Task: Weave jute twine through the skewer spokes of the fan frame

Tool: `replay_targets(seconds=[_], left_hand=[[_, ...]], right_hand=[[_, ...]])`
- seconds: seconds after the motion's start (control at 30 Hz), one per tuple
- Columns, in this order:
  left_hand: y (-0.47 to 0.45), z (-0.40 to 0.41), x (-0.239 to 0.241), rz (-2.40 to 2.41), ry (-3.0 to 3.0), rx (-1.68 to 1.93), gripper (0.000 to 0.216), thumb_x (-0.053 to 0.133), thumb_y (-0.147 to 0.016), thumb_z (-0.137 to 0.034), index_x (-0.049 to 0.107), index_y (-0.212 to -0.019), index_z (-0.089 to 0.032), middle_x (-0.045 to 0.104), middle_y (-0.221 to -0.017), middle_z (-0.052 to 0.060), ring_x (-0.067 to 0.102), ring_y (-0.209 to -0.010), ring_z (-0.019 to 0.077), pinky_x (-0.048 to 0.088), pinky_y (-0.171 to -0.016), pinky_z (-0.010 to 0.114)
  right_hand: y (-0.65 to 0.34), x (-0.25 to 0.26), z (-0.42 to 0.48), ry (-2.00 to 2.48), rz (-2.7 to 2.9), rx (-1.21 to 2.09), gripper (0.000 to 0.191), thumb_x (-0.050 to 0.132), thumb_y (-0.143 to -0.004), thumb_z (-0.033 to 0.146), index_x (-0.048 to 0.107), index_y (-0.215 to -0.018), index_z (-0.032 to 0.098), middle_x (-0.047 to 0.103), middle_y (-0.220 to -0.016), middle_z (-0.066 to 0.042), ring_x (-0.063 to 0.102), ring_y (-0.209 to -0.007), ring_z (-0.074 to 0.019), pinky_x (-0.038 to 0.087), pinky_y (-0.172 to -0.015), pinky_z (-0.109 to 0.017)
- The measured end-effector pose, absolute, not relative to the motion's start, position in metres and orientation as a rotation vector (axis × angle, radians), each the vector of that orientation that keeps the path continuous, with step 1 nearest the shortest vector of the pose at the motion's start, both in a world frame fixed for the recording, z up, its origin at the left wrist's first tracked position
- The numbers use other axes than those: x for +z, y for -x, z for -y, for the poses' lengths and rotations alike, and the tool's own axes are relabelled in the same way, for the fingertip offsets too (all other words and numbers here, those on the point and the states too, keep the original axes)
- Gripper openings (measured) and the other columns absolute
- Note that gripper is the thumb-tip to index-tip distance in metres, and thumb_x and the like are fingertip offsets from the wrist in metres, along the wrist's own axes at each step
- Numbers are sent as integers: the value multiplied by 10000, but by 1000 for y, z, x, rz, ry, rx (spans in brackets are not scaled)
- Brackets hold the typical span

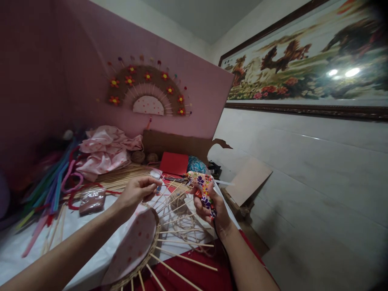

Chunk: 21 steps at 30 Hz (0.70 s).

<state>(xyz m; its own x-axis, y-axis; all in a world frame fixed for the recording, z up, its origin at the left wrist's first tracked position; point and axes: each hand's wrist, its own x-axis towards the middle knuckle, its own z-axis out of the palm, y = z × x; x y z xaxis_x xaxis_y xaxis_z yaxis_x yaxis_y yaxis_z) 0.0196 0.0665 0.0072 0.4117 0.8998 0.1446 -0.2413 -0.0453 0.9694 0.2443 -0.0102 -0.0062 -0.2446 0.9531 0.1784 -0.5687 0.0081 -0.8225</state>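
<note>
My right hand [214, 206] is wrapped round a flower-patterned hot glue gun [202, 184], its nozzle pointing left and a pale glue stick jutting from its back. To the left, my left hand [141, 190] is closed in a pinch near the tips of the upper sticks; what its fingers hold, if anything, I cannot make out. Below both hands lies a half-round panel [136, 238] of pale pink cloth with red dots. A woven twine rim [157, 236] edges its curve, and several thin wooden sticks [188, 243] fan out from it.
Loose twine [182, 202] lies under the sticks. Behind are a red card [173, 163], blue yarn [197, 164], twine balls [138, 157] and crumpled pink cloth [106, 149]. Coloured pipe cleaners [57, 190] and a plastic-wrapped brown packet [92, 200] lie left. A pink board [200, 97] carries a decorated fan [148, 76].
</note>
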Motion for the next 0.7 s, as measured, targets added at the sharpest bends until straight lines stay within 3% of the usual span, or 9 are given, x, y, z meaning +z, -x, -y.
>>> replay_targets(seconds=[0.13, 0.27, 0.4, 0.7], left_hand=[[-32, -48, 12, -723, -1227, 964, 255, 794, -534, -257, 659, -680, -98, 513, -462, -23, 394, -399, 52, 215, -399, 178], [-44, -31, 13, -629, -1079, 872, 322, 714, -668, -402, 644, -658, -88, 517, -504, -9, 340, -371, 22, 154, -377, 176], [-49, -24, 11, -558, -1008, 814, 349, 686, -698, -435, 646, -693, -88, 536, -531, 6, 341, -356, 18, 111, -358, 184], [-50, -19, 9, -584, -949, 810, 246, 757, -627, -291, 603, -635, -98, 534, -502, -9, 377, -348, 15, 145, -336, 153]], right_hand=[[-242, -7, 12, 527, 980, 1590, 498, 446, -850, 562, 628, -928, 105, 540, -548, 16, 208, -318, -3, 215, -278, -112], [-234, -7, 17, 568, 1007, 1577, 524, 462, -824, 596, 621, -924, 106, 546, -554, 12, 222, -319, -10, 240, -265, -118], [-228, -8, 23, 628, 1039, 1551, 528, 455, -822, 607, 619, -911, 114, 541, -549, 11, 246, -326, -15, 260, -265, -116], [-228, -14, 26, 686, 1105, 1536, 508, 467, -826, 589, 617, -898, 109, 537, -549, 4, 277, -338, -19, 268, -276, -117]])
